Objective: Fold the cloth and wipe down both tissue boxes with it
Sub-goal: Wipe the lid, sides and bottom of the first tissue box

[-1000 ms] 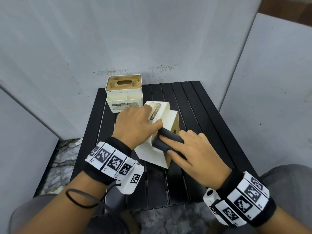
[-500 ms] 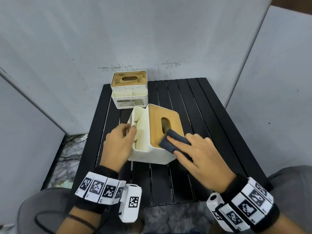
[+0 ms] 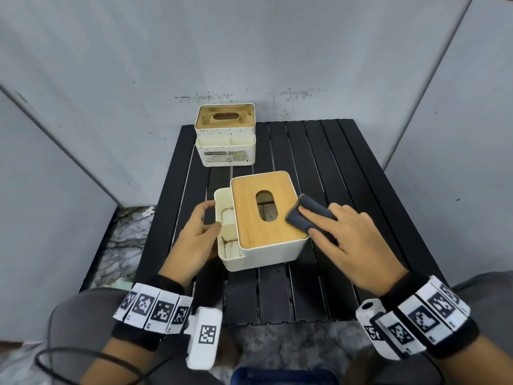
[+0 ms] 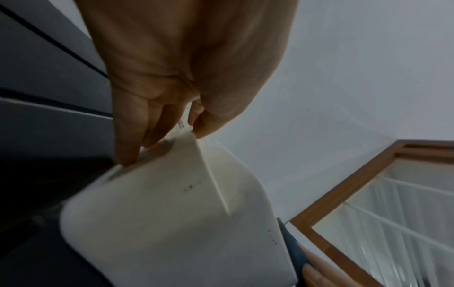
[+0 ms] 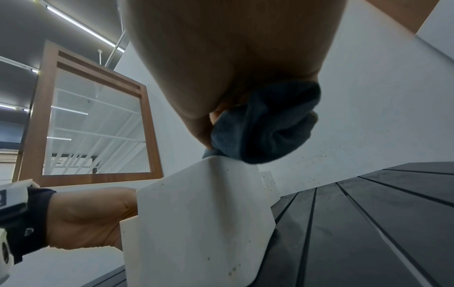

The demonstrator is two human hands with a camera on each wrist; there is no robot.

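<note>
Near tissue box [image 3: 261, 254] upright, table [image 3: 347, 168] centre — second box [image 3: 226, 137] at 11 o'clock.
Left hand [image 3: 194, 240] grips its left rim; right hand [image 3: 349, 243] clamps folded cloth [image 3: 302, 215] on bamboo lid's [image 3: 249, 218] 3 o'clock edge.

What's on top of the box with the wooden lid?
A folded dark cloth lies on the right edge of the near tissue box's wooden lid, pressed down by the right hand. The lid beneath the cloth is hidden.
</note>
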